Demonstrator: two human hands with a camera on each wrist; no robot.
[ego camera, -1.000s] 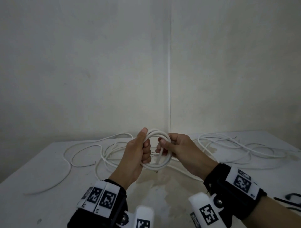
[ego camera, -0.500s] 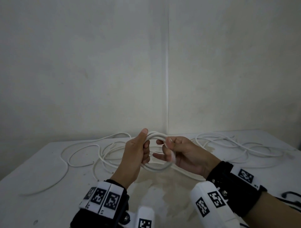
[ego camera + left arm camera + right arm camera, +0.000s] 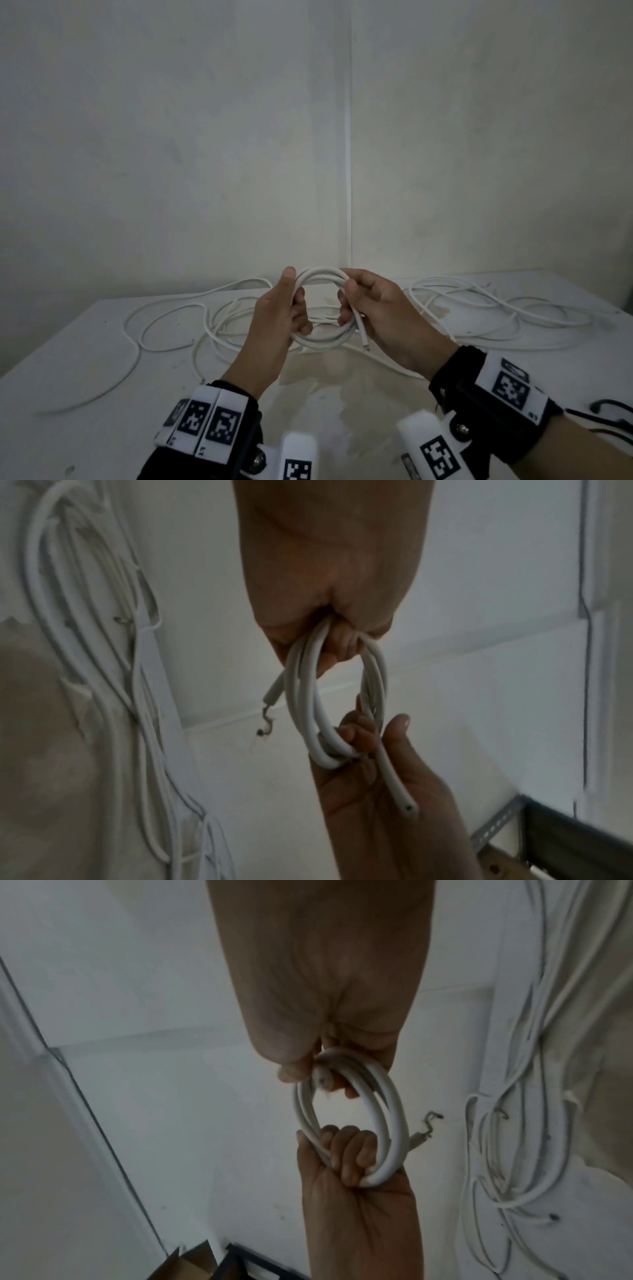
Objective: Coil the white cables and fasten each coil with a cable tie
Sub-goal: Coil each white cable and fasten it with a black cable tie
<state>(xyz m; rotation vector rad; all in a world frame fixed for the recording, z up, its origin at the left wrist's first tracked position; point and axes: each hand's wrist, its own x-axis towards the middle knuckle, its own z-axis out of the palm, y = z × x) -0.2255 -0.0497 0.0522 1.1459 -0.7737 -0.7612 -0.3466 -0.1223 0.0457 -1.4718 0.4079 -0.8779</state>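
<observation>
A small coil of white cable is held upright above the table between both hands. My left hand grips its left side, fingers curled through the loop and thumb up. My right hand grips the right side, and a free cable end sticks out down below its fingers. In the left wrist view the coil hangs from the left hand, and the cut end lies across the right palm. In the right wrist view the coil runs down to the left fist.
Loose white cables sprawl across the white table on the left, and more loose cables lie on the right. Thin dark items lie at the right edge. Walls meet in a corner close behind the table.
My right hand has shifted from inside the loop to gripping the coil's right side, and the free end now points down below it. The left hand kept its hold.
</observation>
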